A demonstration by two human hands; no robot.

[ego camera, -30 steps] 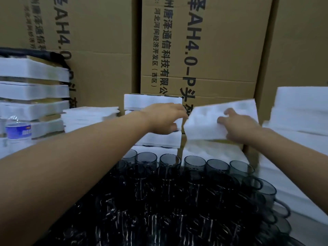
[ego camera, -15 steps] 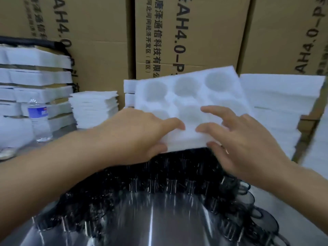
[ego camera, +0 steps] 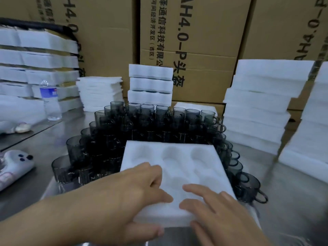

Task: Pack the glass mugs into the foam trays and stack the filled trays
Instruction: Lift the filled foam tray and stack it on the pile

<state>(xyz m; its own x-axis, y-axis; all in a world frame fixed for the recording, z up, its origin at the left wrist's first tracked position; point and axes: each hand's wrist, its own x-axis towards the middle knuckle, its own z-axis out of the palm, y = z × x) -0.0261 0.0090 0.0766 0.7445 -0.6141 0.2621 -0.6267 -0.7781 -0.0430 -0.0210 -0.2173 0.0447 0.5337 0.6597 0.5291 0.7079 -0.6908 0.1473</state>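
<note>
A white foam tray (ego camera: 179,157) with round empty pockets lies in front of me, its near edge gripped by both hands. My left hand (ego camera: 131,197) clamps the near left edge, thumb underneath. My right hand (ego camera: 216,212) rests on the near right part, fingers spread over the top. Behind and around the tray stands a dense crowd of dark smoked glass mugs (ego camera: 142,121) on the steel table (ego camera: 287,192). Three filled trays (ego camera: 150,84) are stacked at the back centre.
Tall stacks of foam trays stand at the right (ego camera: 257,107) and on the left (ego camera: 39,59). A pile of thin foam sheets (ego camera: 100,93), a water bottle (ego camera: 50,102) and a white handheld device (ego camera: 14,166) sit left. Cardboard boxes (ego camera: 204,41) wall the back.
Both hands pulled the foam tray from the back stack toward me and lowered it in front of the mugs. The view tilted down.
</note>
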